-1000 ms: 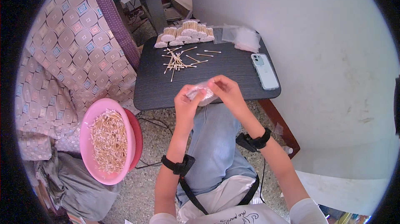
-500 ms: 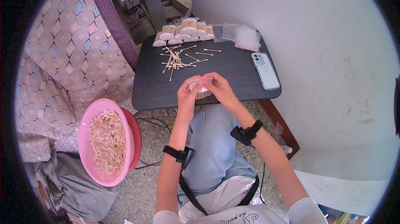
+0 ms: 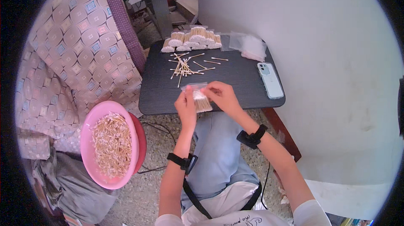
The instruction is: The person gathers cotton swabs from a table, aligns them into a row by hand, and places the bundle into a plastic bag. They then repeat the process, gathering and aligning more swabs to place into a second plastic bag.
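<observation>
Between my hands, at the table's near edge, is a clear plastic bag of cotton swabs (image 3: 203,104), its flat top strip pointing away from me. My left hand (image 3: 185,107) is closed on the bag's left side, thumb along the front. With thumb and fingertips, my right hand (image 3: 221,95) pinches the bag's upper right part. Just beyond lies a loose heap of cotton swabs (image 3: 182,67), with a few single ones to its right. Filled swab bags (image 3: 198,37) are stacked at the table's far edge.
Flat clear bags (image 3: 252,48) lie at the far right of the dark table (image 3: 235,81), near a white phone (image 3: 270,81). On my left, a pink basin (image 3: 86,142) full of swabs rests on a red stool (image 3: 140,142). A wall (image 3: 336,79) borders the right side.
My hands have drawn apart a little, showing more of the swab bag and its top strip. The whole view has shifted slightly.
</observation>
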`<action>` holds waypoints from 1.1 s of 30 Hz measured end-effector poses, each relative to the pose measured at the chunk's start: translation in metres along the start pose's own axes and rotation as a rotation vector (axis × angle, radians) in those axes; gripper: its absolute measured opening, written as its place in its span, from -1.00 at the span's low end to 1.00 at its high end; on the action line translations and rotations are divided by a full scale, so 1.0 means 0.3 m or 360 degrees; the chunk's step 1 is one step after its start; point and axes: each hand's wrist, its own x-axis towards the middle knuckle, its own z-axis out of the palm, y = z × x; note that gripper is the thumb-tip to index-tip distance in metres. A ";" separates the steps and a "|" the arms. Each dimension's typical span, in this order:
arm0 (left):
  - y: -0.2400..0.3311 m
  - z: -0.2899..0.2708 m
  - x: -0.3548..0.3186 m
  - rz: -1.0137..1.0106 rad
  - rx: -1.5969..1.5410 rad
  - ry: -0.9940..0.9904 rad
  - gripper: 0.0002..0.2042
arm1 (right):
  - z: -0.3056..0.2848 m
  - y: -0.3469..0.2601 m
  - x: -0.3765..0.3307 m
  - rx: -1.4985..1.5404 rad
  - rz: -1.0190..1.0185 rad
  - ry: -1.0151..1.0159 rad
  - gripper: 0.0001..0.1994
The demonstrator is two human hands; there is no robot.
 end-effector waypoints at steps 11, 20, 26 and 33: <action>-0.039 -0.331 0.235 0.0268 0.1161 0.0318 -0.46 | 0.133 -0.008 0.285 -0.1465 -0.0287 -0.0323 -0.19; 0.135 -0.258 0.035 0.0901 0.1408 -0.0282 -0.61 | 0.240 0.113 0.459 -0.1673 0.0147 -0.0483 -0.18; 0.072 -0.155 0.056 0.0831 0.1183 -0.0516 -0.62 | 0.107 0.171 0.381 -0.1548 -0.0827 -0.0537 -0.54; -0.092 0.007 0.121 0.0724 0.1629 -0.0406 -0.34 | -0.169 0.180 0.223 -0.1507 -0.0798 -0.0880 -0.46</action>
